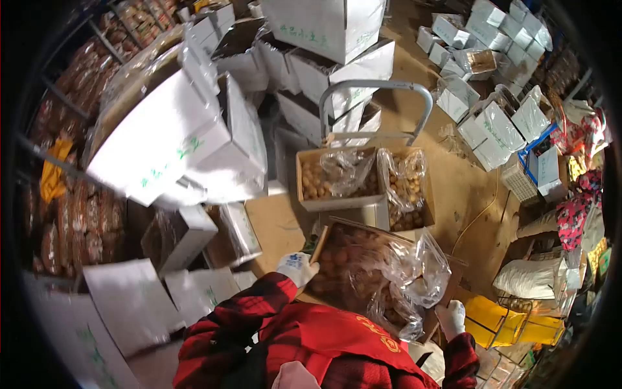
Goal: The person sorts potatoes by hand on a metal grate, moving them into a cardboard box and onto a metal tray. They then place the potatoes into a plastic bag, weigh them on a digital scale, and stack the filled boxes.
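Note:
An open cardboard box sits close in front of my body, slightly tilted in view. It holds round brown produce that looks like potatoes, partly covered by a clear plastic liner. My left hand, in a white glove with a blue print, is closed on the box's left end. At the opposite end, my right hand, also white-gloved, grips the lower right side; its fingertips are partly hidden. Just beyond, two similar filled boxes stand side by side against a trolley with a grey tubular handle.
White cartons are piled high on the left, with more cartons at the far right. A metal rack with bagged goods lines the left. A person in patterned clothing is at the right, near a yellow crate.

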The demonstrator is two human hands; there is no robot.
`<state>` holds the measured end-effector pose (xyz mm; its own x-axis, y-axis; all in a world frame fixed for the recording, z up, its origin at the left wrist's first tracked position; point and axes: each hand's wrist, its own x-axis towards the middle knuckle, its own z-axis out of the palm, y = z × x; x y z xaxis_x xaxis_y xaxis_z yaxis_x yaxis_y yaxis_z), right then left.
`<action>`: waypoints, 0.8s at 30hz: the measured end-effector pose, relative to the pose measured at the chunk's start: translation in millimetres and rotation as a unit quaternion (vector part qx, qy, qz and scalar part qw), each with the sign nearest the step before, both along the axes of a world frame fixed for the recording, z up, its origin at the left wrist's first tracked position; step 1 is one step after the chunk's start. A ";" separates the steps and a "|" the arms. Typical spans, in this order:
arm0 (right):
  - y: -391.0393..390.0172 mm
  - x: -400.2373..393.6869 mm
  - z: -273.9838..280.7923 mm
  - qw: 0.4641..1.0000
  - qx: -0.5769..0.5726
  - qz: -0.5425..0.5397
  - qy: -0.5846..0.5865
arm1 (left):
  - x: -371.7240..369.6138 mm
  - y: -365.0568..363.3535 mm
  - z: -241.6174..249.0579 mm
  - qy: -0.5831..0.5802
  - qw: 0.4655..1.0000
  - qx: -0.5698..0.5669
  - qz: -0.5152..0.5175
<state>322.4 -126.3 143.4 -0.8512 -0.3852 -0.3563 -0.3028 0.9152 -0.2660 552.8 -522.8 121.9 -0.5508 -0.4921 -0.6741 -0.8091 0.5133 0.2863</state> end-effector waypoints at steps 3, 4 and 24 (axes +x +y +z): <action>-54.4 -0.5 8.6 0.998 0.018 -0.066 -0.015 | -53.2 -66.8 -14.1 0.021 0.997 0.004 -0.070; -73.3 -7.7 18.1 0.995 0.035 -0.086 -0.025 | -72.7 -90.1 -12.7 0.024 0.997 0.013 -0.075; -390.8 -162.4 45.0 0.978 0.019 0.161 0.135 | -70.7 -244.4 -183.8 0.143 0.964 0.063 0.215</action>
